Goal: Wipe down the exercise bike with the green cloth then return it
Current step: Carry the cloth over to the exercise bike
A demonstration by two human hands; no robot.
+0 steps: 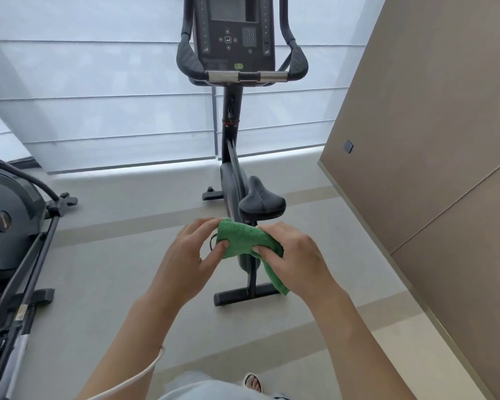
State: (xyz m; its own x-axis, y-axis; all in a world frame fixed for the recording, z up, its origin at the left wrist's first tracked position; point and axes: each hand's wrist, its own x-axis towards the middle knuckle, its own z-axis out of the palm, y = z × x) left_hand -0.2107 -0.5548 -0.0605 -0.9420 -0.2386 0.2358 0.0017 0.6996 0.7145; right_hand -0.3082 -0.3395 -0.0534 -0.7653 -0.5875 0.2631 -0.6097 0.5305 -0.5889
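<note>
Holding a bright green terry cleaning cloth point(244, 239) between both bare hands, a person stands behind a black upright exercise bike point(237, 180) on a pale grey floor point(104, 264). No bin, basket or other container appears anywhere in the head view. The left hand point(189, 252) pinches the cloth's near left edge, thumb on top and fingers curled underneath, while the right hand point(296, 255) is closed over its right side, thumb pressed into the fabric. The cloth is bunched and folded into a thick pad between the two hands, its nap looped and fuzzy, and one loose end hangs down below the right hand. A thin dark loop shows at the cloth's left edge, beside the left thumb. From this angle the cloth sits just below the bike's black padded saddle point(261, 202) and overlaps the seat post; whether it touches the post cannot be told.

Further up, the bike's dark console point(233, 33) with a blank screen and keypad stands between curved black handlebars point(189, 57) with silver grip sensors. White pleated window blinds point(98, 96) fill the background, a tan panelled wall point(433, 125) runs along the right, and part of a second dark fitness machine point(10, 223) stands at left. A thin white cable point(139, 376) crosses the left forearm.
</note>
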